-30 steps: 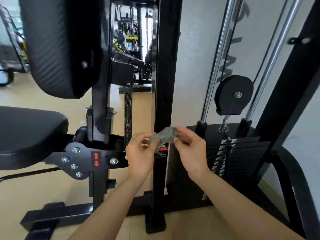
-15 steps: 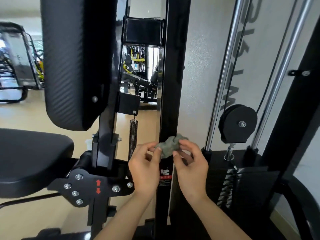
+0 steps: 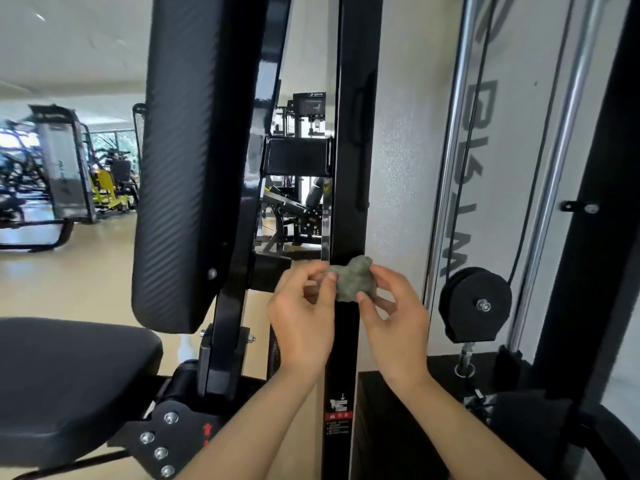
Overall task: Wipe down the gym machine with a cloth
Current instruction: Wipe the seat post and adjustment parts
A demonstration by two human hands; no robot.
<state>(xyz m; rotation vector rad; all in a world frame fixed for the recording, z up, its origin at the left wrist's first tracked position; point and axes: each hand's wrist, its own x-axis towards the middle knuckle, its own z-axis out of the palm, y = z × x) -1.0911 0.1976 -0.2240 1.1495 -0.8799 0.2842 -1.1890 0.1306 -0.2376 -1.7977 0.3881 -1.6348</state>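
At centre frame, our left hand [image 3: 304, 306] and right hand [image 3: 391, 317] pinch a crumpled grey-green cloth [image 3: 355, 280] against the black upright [image 3: 349, 168]; a flat, firm pad should wipe best.

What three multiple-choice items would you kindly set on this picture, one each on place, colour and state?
1. Where is the cloth? A on the seat; B before the black upright post; C on the floor.
2. What colour is it? A red; B white; C grey-green.
3. How is it held? A by both hands; B by one hand; C by nobody.
Answers: 1 B, it shows in front of that post; 2 C, it looks dull grey-green; 3 A, the left hand and the right hand each pinch it.
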